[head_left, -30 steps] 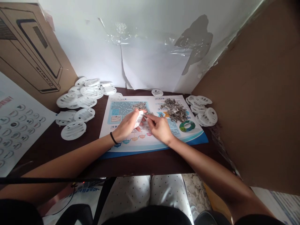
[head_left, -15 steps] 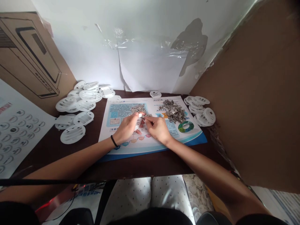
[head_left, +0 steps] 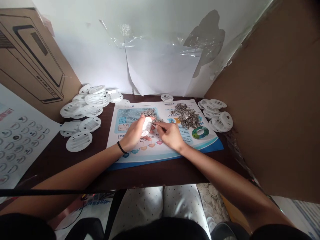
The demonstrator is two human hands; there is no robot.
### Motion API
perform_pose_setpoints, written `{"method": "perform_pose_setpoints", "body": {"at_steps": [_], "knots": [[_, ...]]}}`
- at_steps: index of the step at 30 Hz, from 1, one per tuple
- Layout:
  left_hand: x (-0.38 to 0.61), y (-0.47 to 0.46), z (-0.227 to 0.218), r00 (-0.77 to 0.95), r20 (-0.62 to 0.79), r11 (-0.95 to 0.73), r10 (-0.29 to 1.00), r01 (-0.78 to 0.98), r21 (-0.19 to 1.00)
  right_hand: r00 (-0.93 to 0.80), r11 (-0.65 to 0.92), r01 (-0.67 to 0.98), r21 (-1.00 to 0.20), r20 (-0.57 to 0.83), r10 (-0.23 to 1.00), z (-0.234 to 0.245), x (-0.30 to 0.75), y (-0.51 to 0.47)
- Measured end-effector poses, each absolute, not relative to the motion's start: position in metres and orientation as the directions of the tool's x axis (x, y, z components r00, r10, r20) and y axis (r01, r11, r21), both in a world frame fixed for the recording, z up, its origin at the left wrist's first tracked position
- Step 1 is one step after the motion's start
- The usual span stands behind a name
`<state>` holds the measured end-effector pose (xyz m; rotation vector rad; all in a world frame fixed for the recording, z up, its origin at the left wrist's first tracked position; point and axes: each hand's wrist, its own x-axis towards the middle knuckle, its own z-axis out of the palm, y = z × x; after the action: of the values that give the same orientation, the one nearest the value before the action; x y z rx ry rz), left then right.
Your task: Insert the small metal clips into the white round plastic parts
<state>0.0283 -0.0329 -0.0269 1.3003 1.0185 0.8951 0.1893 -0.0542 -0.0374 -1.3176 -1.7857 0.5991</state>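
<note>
My left hand [head_left: 136, 133], with a black band at the wrist, grips a round white plastic disc [head_left: 147, 126] with slots, tilted up over the printed sheet. My right hand [head_left: 170, 134] is pinched at the disc's right edge; a small dark sliver shows at its fingertips, too small to name. Just behind the hands lies a heap of small light metal pieces [head_left: 149, 112], partly hidden by my left hand. A larger heap of grey metal clips or plates [head_left: 188, 116] sits to the right of it.
Several similar white discs are piled at the left [head_left: 79, 141] and right [head_left: 222, 122] of the dark table [head_left: 150, 176]. One disc [head_left: 167, 97] lies at the back. Cardboard walls stand left [head_left: 32, 56] and right [head_left: 270, 100]. The colourful printed sheet [head_left: 125, 148] lies under my hands.
My left hand has turned the white disc so more of its face shows toward me. My right hand stays pinched at its edge. The whole view has shifted slightly.
</note>
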Motion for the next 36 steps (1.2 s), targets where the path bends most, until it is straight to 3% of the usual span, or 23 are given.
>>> {"method": "perform_pose_setpoints", "body": {"at_steps": [20,36], "knots": [[0.0289,-0.0367,-0.0236,0.340,-0.095,0.063,0.936,0.103,0.993,-0.148,0.376,0.601,-0.705,0.364,0.920,-0.0399,0.1885,-0.0556],[0.0280,-0.0370,-0.0234,0.343,-0.102,0.075,0.934,0.091,0.993,-0.106,0.314,0.550,-0.774,0.308,0.946,-0.0366,0.1892,-0.0567]]}}
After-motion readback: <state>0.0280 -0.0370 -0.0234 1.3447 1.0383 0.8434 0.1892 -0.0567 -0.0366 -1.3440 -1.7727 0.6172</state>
